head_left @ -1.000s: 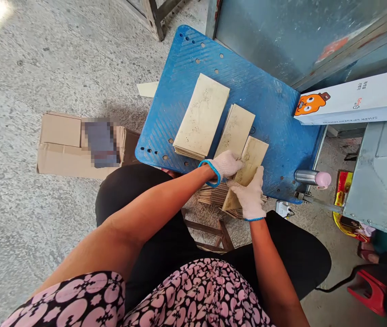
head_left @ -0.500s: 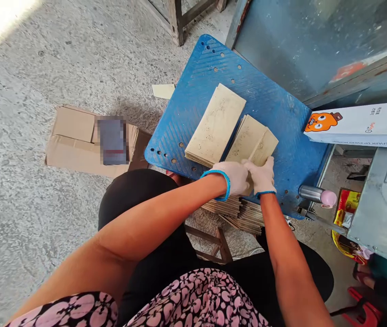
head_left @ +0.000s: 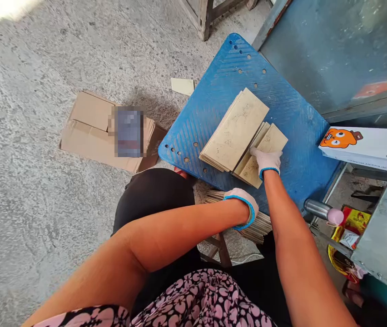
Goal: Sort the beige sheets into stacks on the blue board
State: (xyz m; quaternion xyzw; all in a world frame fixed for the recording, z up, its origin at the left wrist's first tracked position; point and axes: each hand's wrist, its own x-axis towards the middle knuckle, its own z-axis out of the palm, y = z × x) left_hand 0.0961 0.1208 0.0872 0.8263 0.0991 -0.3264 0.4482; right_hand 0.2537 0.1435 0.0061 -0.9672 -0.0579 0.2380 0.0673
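Note:
Two piles of flat cream-coloured pieces lie side by side on a blue plastic tabletop. The left pile (head_left: 236,129) is wide, with slightly uneven layers. On the right one lies a creased cream piece (head_left: 271,138). My right hand (head_left: 267,160), in a white knitted glove with a blue cuff, grips this piece, thumb on its left side and the other fingers mostly hidden at its right. Below the table's front edge, my gloved left hand (head_left: 250,200) is over stacked cream pieces (head_left: 260,227). Its fingers are out of sight, so its hold cannot be made out.
The blue tabletop (head_left: 302,122) carries a white bag (head_left: 377,145) with an orange cartoon and a steel bottle (head_left: 318,209) with a pink lid. On the floor at left lies a cardboard box (head_left: 87,131) with a blurred dark object on it. A cream scrap (head_left: 182,86) lies nearby.
My left hand has left the right pile and moved down toward the stacks below the table edge. My right hand stays at the creased piece. The view has shifted slightly.

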